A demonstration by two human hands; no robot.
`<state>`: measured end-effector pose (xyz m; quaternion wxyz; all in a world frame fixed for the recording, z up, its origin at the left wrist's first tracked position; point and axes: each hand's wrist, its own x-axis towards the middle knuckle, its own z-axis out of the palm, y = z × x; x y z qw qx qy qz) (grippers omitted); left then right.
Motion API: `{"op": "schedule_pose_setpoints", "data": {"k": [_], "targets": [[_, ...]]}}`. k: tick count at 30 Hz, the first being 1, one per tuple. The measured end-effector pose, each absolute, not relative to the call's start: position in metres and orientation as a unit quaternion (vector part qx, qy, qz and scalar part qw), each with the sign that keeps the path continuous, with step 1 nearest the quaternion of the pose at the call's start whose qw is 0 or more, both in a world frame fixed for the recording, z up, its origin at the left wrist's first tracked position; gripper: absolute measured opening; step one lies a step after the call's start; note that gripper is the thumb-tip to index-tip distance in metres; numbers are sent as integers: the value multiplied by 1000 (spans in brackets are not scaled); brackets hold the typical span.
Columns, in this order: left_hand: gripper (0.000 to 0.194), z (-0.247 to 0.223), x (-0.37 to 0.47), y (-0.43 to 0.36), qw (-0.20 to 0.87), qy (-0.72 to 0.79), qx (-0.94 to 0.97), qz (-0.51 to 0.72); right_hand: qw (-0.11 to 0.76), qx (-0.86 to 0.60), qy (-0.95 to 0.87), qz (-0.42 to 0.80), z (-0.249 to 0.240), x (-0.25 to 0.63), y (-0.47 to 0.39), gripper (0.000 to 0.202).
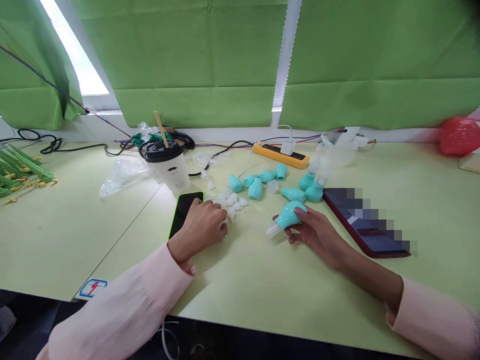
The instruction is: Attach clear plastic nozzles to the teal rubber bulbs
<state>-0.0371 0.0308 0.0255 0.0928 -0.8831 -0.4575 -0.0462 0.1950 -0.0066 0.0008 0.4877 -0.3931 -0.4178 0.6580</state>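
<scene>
My right hand (313,227) grips a teal rubber bulb (289,214) with a clear plastic tube piece at its lower left end, tilted above the table. My left hand (204,222) rests low over the table, fingers curled down beside a scatter of small white plastic pieces (233,204). Whatever its fingertips hold is hidden from me. Partly under that hand lies a phone with a lime-green edge (183,207). Behind the held bulb are several loose teal bulbs (255,189). Two more bulbs (314,192) have clear parts attached and stand farther right.
A lidded paper cup (170,172) with a straw stands at back left, near a clear plastic bag (125,175). At the back is a yellow power strip (281,155) with cables. A large phone (360,225) lies right. Green sticks (22,170) lie far left.
</scene>
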Motion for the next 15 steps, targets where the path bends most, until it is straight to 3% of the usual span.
{"op": "schedule_pose_setpoints", "data": {"k": [3,7,11,15], "targets": [[15,28,-34,28,7,-460,-873,-164,476,-380,-409,679,2,197,-8,16],[10,27,-29,23,-262,-443,-802,-304,460,-363,-395,707,4,199,-10,21],[16,24,-26,23,-515,-417,-659,-355,435,-349,-391,732,5,198,-12,25],[16,18,-23,24,-625,-382,-572,-370,425,-323,-411,739,3,198,-12,27]]}}
